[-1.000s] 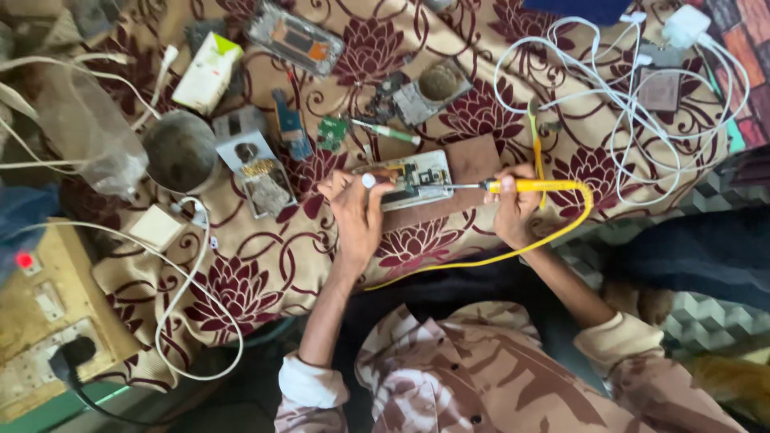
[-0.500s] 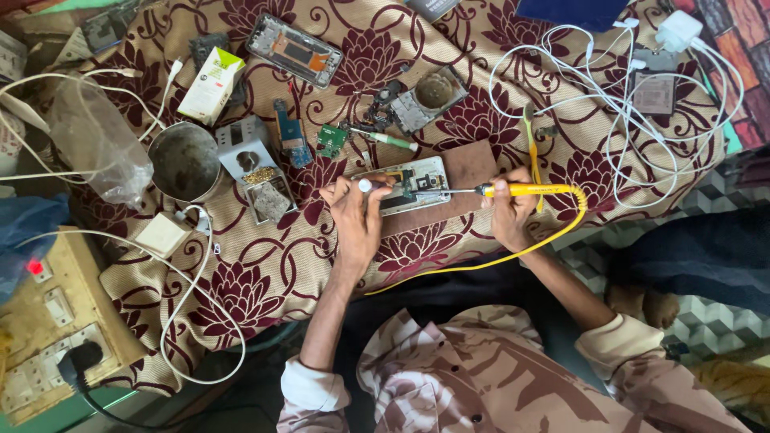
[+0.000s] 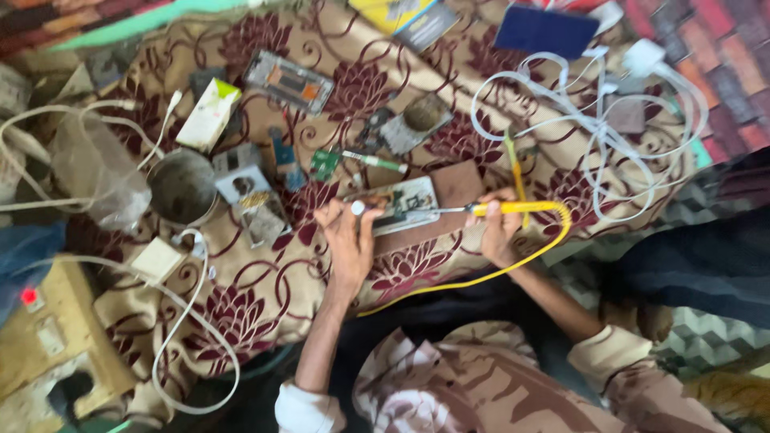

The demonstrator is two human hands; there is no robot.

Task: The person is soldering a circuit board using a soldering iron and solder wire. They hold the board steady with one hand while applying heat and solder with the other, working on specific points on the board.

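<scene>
My right hand [image 3: 496, 231] grips a yellow-handled soldering iron [image 3: 513, 208] whose metal tip reaches left onto an opened phone [image 3: 397, 204]. The phone lies on a brown wooden block [image 3: 457, 192]. My left hand [image 3: 346, 236] rests on the phone's left end, fingers pressing it down next to a small white round piece [image 3: 358, 208]. The iron's yellow cord [image 3: 481, 277] curls right of the handle and runs down across my lap.
A flowered cloth [image 3: 265, 297] holds a metal cup [image 3: 181, 188], a white-green box [image 3: 208, 114], another opened phone [image 3: 289, 82], a green-handled screwdriver [image 3: 374, 161], small circuit boards and tangled white cables [image 3: 593, 136]. A socket board [image 3: 40, 337] sits at lower left.
The view has shifted, so everything sits a little lower in frame. Both hands stay on the phone and the soldering iron in the same pose.
</scene>
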